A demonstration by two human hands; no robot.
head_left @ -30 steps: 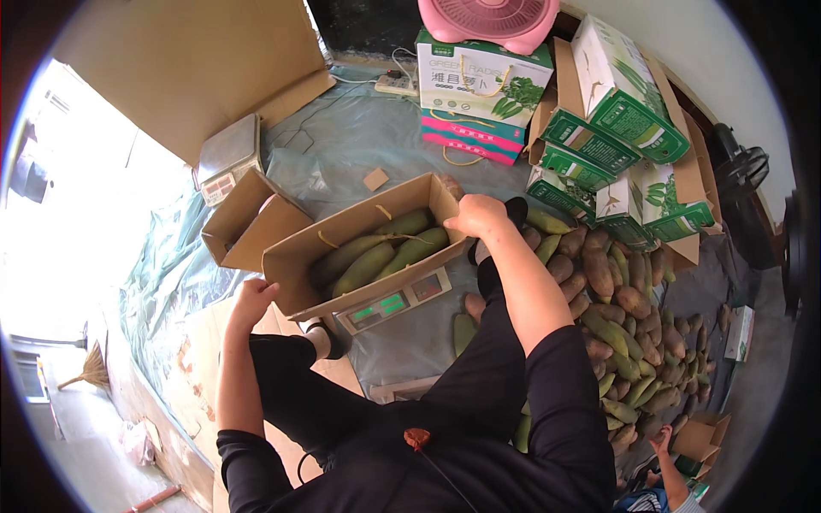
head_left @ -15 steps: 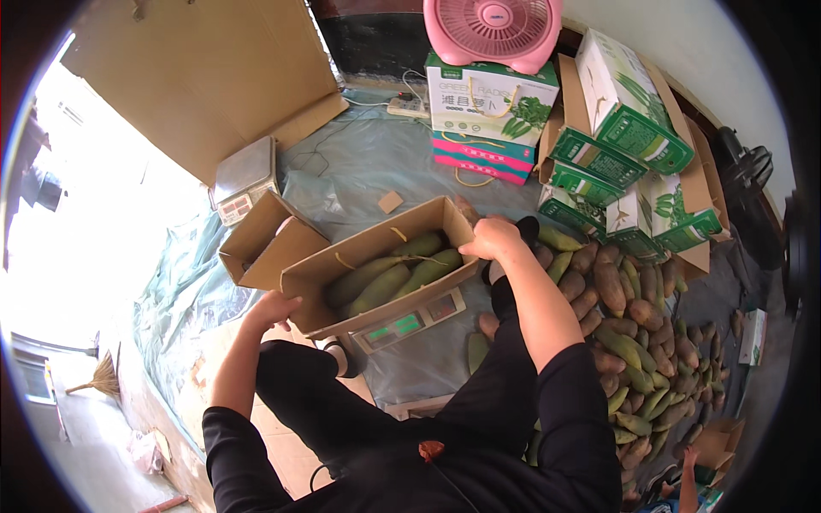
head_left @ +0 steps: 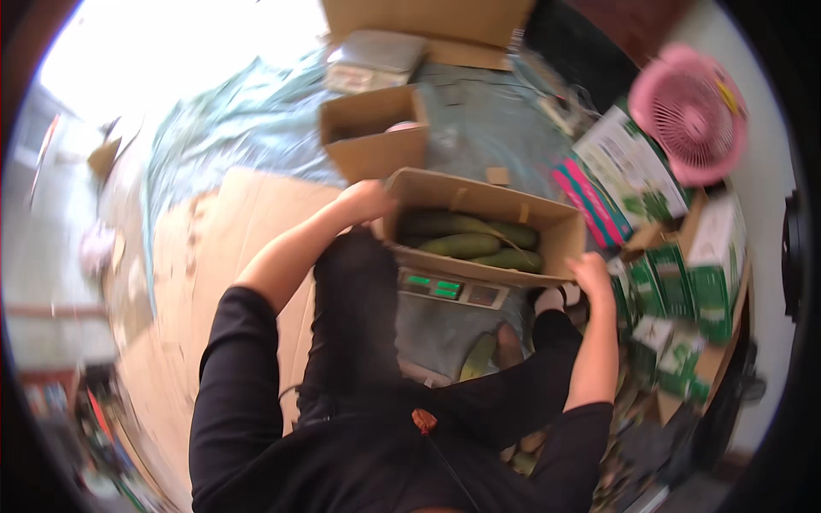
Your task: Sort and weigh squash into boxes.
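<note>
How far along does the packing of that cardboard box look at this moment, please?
Done: several green mangoes lie inside the open cardboard box, which rests on a digital scale. In hand: the left hand grips the box's left end and the right hand its right corner. Left: the flaps are open and unsealed, and one loose mango lies below the scale.

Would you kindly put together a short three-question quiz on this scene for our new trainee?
1. True or false: the left hand grips the cardboard box by its edge.
2. What lies inside that box? A) green mangoes B) bottles C) books
3. What stands directly under the box?

Key: 1 true; 2 A; 3 a digital scale with a green display. The right hand holds the box's other end.
</note>
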